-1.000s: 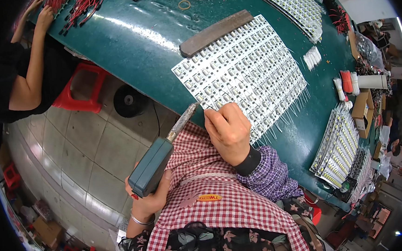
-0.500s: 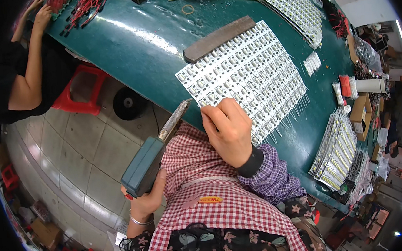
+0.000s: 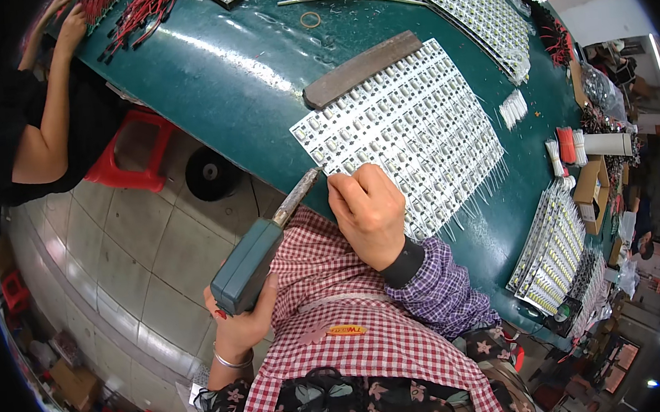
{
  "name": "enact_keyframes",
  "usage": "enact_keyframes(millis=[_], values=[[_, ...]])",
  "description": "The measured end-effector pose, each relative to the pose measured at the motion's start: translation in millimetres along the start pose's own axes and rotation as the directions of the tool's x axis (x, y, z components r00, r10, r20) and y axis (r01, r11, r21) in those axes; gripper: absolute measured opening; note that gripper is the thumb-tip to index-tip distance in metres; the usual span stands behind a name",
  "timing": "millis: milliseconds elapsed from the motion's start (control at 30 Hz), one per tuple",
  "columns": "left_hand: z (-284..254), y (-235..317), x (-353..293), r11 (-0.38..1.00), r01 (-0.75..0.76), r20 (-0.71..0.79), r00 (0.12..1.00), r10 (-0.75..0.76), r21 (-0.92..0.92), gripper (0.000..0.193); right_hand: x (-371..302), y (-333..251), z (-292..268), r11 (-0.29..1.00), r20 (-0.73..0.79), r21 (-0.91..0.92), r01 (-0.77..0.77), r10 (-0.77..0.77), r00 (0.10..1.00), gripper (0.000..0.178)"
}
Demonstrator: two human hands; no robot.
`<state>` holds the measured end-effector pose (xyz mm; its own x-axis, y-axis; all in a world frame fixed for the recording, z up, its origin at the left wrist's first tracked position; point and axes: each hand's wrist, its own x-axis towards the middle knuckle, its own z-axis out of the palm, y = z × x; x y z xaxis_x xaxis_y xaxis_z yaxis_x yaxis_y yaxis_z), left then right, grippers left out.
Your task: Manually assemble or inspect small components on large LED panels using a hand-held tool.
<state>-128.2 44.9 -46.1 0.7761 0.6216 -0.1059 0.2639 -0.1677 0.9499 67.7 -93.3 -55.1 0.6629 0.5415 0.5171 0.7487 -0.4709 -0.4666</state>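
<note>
My left hand [image 3: 240, 323] is wrapped round the dark green handle of a soldering iron [image 3: 244, 267]. The iron's worn metal tip reaches the near left edge of a white panel of small circuit boards [image 3: 424, 127]; whether it touches cannot be told. My right hand [image 3: 370, 217] is closed in a pinch beside that tip, at the panel's edge. What its fingertips hold is too small to make out. Thin white wires stick out along the panel's right side. A brown bar [image 3: 362, 70] lies along the panel's far edge.
The green table [image 3: 237, 82] bears stacked panels [image 3: 477, 16] at the far right and more panels [image 3: 551, 248] at the right. A bundle of white wires [image 3: 513, 109] lies nearer. At the left, another person's arm [image 3: 52, 118] works near red wires [image 3: 141, 16]; a red stool [image 3: 139, 150] stands below.
The soldering iron has moved up and to the right, its tip now closer to my right fingertips at the panel edge. My right hand has shifted slightly left.
</note>
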Motion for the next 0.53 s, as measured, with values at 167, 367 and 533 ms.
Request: enact_keyframes(millis=[167, 367, 533], values=[[0, 0, 1, 1.0, -0.007, 0.018, 1.0, 0.007, 0.016, 0.023, 1, -1, 1, 1.0, 0.003, -0.005, 0.02, -0.02, 1.0, 0.021], [-3, -1, -1, 0.999, -0.047, 0.038, 0.998, 0.046, 0.013, 0.022, 2, -2, 1, 0.999, 0.001, -0.01, 0.034, -0.034, 0.999, 0.02], [-8, -13, -3, 0.99, -0.144, 0.092, 0.985, 0.144, -0.005, 0.022, 1, -1, -2, 0.998, 0.048, -0.056, 0.028, -0.025, 0.999, 0.016]])
